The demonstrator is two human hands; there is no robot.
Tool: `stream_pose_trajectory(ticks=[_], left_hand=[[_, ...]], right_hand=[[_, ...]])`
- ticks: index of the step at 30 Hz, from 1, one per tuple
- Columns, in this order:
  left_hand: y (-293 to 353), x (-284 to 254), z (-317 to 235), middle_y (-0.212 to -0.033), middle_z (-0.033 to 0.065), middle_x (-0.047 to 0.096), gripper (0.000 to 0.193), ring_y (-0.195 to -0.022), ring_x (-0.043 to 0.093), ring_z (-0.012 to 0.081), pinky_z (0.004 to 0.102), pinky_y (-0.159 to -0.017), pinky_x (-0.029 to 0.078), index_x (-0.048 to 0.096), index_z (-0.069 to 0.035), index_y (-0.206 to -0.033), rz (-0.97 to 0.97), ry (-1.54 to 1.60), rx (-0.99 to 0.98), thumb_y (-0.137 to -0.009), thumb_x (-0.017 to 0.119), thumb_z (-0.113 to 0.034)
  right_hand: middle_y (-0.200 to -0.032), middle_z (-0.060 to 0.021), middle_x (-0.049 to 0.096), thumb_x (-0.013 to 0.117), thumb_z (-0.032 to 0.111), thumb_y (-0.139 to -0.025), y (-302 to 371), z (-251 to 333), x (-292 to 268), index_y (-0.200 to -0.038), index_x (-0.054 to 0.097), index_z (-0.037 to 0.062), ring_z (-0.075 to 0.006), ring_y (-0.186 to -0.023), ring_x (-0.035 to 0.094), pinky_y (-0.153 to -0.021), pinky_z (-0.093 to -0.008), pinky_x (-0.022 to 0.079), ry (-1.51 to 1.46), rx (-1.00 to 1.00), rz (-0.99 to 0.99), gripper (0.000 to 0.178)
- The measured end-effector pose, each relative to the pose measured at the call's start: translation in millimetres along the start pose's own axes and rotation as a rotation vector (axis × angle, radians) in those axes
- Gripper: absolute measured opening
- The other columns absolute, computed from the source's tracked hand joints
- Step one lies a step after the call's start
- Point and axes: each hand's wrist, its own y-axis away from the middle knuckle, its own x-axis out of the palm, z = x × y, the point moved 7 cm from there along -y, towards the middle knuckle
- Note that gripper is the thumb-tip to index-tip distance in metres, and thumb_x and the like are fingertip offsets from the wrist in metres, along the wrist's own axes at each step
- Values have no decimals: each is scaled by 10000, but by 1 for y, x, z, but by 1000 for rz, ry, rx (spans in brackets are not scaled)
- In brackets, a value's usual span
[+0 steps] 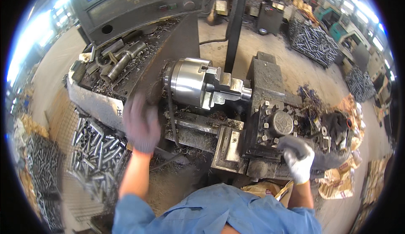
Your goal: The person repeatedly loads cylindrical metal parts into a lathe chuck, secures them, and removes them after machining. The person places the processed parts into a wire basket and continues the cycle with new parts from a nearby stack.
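A lathe's shiny chuck [187, 82] stands in the middle, its stepped jaws around a short metal workpiece [246, 93]. My left hand [143, 126], in a grey glove, is smeared by motion left of and below the chuck; its fingers cannot be made out. My right hand [297, 156], in a white glove with grey fingers, is at the near right side of the tool post [282, 122]. Its fingers are curled closed, and whatever is inside them is hidden. Several square-headed bolts surround the round cap of the tool post.
Metal tubes [101, 145] fill a bin at lower left. Dark metal pieces [120, 61] and shavings lie on the headstock below the control panel [139, 2]. An upright post [236, 27] stands behind the chuck. Crates of metal parts [314, 42] stand at far right.
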Motion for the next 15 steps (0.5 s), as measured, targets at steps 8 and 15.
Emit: stream_pose_trajectory(ticks=[8,15], left_hand=[[-230,192,35,-1221,263,734,829,-994,753,471,586,-892,595,229,-176,-1708,518,-385,-330,-1010,642,-346],[-76,112,-65,-1108,186,752,572,-918,725,427,519,-841,594,605,-134,-1484,306,-37,47,-945,720,-290]], right_hand=[[-1136,-145,800,683,-53,-855,63,-44,18,-1272,710,-92,-215,-1057,766,-981,-362,606,-329,496,248,420],[-1181,-133,806,756,81,-943,91,-54,73,-1274,755,19,-200,-1045,786,-939,-334,636,-287,448,510,337]])
